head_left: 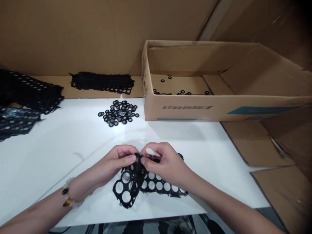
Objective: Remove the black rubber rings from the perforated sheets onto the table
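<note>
A black rubber sheet with rows of round holes hangs bent between my hands, its lower parts close over the white table. My left hand pinches its upper edge between thumb and fingers. Right beside it, my right hand is closed on the same edge, and a white pen-like stick pokes out between its fingers. The fingertips of both hands nearly meet; what lies exactly between them is hidden. Beyond my hands, a pile of small black rings lies on the table.
An open cardboard box stands at the back right with several black rings inside. A stack of black perforated sheets lies along the back, and more sheets are heaped at the left. Cardboard flaps lie on the right.
</note>
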{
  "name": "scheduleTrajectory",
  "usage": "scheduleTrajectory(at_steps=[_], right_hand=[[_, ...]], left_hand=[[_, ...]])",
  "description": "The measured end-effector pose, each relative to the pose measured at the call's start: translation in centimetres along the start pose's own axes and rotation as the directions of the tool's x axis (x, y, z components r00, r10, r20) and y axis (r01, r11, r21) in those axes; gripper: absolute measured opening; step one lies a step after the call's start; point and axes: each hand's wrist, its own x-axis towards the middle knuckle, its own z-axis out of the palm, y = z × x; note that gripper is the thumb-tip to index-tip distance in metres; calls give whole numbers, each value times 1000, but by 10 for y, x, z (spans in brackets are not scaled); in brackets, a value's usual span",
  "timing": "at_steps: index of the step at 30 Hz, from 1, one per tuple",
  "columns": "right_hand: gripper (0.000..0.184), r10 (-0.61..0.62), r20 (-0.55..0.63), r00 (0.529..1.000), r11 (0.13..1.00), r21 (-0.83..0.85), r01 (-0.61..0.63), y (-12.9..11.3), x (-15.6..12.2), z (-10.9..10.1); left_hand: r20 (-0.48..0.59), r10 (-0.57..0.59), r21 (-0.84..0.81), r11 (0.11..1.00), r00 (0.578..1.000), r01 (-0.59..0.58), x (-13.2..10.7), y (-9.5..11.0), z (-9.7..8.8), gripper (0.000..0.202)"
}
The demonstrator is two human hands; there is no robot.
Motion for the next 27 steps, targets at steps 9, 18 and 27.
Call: scheduleTrajectory(at_steps=[9,18,27], right_hand=[[13,-235,-87,968,969,-102,226,-8,-2,-15],[17,-65,78,995,998,2,65,-2,0,-7],[11,3,71,997,999,45,-6,-5,-1,-7]], left_hand=[[-182,-84,-3,996,980,85,-8,15,4,24],[-205,-179,-145,978,962,151,-10,12,4,21],[-187,35,65,998,982,-23,-9,12,4,22]])
